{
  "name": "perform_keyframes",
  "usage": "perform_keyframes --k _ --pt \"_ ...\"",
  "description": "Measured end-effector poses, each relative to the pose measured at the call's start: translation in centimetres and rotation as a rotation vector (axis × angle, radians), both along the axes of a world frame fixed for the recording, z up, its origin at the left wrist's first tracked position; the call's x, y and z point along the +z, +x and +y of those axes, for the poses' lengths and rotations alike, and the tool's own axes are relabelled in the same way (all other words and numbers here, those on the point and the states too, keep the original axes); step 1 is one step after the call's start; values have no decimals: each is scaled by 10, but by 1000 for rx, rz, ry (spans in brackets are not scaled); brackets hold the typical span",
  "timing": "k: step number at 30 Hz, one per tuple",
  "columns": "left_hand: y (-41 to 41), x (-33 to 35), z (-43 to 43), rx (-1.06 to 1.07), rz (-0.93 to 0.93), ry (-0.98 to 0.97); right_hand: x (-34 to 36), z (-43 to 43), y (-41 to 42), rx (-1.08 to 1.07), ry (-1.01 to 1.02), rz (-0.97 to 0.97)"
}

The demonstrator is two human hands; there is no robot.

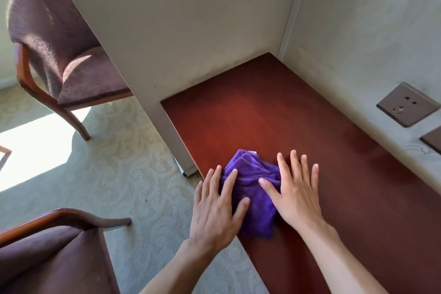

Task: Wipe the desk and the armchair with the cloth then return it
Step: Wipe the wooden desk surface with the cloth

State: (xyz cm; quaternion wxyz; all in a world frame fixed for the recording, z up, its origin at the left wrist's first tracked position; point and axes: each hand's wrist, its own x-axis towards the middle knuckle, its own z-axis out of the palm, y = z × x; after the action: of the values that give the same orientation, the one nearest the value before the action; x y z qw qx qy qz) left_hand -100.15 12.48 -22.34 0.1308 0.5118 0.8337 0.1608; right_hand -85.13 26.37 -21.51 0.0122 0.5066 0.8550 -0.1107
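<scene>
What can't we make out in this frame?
Head view:
cloth: parts covered by left hand and right hand.
desk: near end cut off by bottom edge.
near armchair: mostly cut off by bottom-left edge.
far armchair: right side hidden behind white panel.
lower wall plate: cut off by right edge.

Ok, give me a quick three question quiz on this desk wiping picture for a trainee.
1. True or false: the left hand and right hand both press the purple cloth with straight fingers.
2. The wall socket is: A, on the wall right of the desk; B, flat on the desk; C, below the desk.
3. How many armchairs show?
Key: 1 true. 2 A. 3 two, one far left, another near left.
</scene>
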Motion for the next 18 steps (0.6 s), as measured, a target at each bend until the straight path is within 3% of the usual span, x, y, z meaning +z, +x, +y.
perform_keyframes --k 5,8,12,18 --pt "-23 13 20 77 -32 6 19 -13 0 -264 88 109" --pt "-39 24 41 107 -174 -103 31 -20 5 -411 -138 79" --pt "-48 37 62 125 -289 -261 36 -27 7 -523 -451 220" --pt "-48 41 75 76 -409 -361 45 -21 -11 -559 -486 214"
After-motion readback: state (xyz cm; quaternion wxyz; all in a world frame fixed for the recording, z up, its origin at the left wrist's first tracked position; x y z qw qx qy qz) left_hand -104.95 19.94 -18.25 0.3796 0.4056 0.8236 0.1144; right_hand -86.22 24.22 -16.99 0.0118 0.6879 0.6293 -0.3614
